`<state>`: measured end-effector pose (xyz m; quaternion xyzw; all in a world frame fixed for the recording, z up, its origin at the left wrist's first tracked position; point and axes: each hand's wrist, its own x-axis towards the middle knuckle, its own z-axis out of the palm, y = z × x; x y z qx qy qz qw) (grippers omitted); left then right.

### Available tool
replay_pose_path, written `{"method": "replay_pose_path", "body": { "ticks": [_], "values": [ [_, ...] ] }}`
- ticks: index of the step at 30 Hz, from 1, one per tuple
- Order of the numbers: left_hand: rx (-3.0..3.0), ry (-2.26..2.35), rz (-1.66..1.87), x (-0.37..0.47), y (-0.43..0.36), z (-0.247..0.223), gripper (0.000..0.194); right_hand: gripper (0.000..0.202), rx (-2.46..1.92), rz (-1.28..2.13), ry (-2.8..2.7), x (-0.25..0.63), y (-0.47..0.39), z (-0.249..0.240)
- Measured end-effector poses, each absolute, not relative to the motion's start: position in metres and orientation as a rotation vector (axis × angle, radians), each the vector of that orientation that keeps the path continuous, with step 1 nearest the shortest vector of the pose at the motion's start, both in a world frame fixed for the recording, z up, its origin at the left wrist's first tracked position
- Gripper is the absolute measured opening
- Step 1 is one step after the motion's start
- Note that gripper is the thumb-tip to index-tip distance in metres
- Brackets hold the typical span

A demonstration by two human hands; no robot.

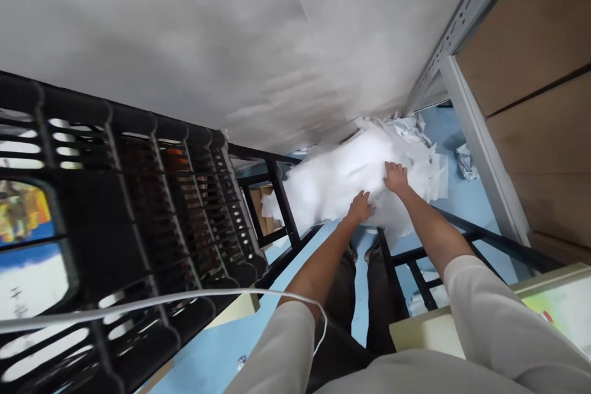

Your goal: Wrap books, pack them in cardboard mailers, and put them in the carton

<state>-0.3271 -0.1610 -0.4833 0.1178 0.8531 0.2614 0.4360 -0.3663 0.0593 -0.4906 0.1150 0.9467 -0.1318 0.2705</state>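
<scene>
A large heap of white sheets (332, 175), thin and crumpled at the edges, lies in front of me between black metal frames. My left hand (361, 207) rests at the near edge of the heap, its fingers stretched forward and apart. Farther right and a little higher, my right hand (396, 177) touches the top of the sheets with its fingers spread. Neither hand is closed round anything that shows.
Black plastic crates (138, 197) stand at the left, with a white cable (184, 297) crossing before them. Cardboard boxes (545, 135) sit behind a grey metal post (484, 148) at the right. A pale wall (231, 31) rises ahead; the floor (217, 345) is blue.
</scene>
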Motion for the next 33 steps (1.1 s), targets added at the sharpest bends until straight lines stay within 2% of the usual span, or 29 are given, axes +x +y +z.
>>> {"method": "replay_pose_path", "body": {
  "ticks": [3, 11, 14, 17, 20, 23, 29, 33],
  "values": [
    [0.294, 2.094, 0.617, -0.324, -0.164, -0.489, 0.069, 0.065, 0.324, -0.322, 2.553, -0.372, 0.055, -0.497],
    [0.348, 2.061, 0.453, -0.323, -0.169, -0.484, 0.072, 0.029, 0.364, -0.308, 2.479, -0.376, 0.052, -0.497],
    [0.350, 2.059, 0.420, -0.325, -0.170, -0.471, 0.072, 0.022, 0.377, -0.482, 2.454, -0.376, 0.052, -0.488],
    [0.351, 2.068, 0.394, -0.327, -0.169, -0.447, 0.071, 0.028, 0.494, -0.827, 2.408, -0.382, 0.052, -0.467],
    [0.352, 2.089, 0.401, -0.331, -0.164, -0.413, 0.071, 0.037, 0.587, -1.164, 2.416, -0.394, 0.051, -0.432],
    [0.363, 2.128, 0.431, -0.337, -0.154, -0.370, 0.069, 0.045, 0.632, -1.348, 2.469, -0.406, 0.055, -0.386],
    [0.448, 2.277, 0.527, -0.355, -0.132, -0.271, 0.047, 0.056, 0.827, -1.468, 2.511, -0.397, 0.075, -0.278],
    [0.505, 2.355, 0.610, -0.359, -0.122, -0.210, 0.040, 0.054, 0.985, -1.489, 2.596, -0.365, 0.085, -0.209]
  ]
}}
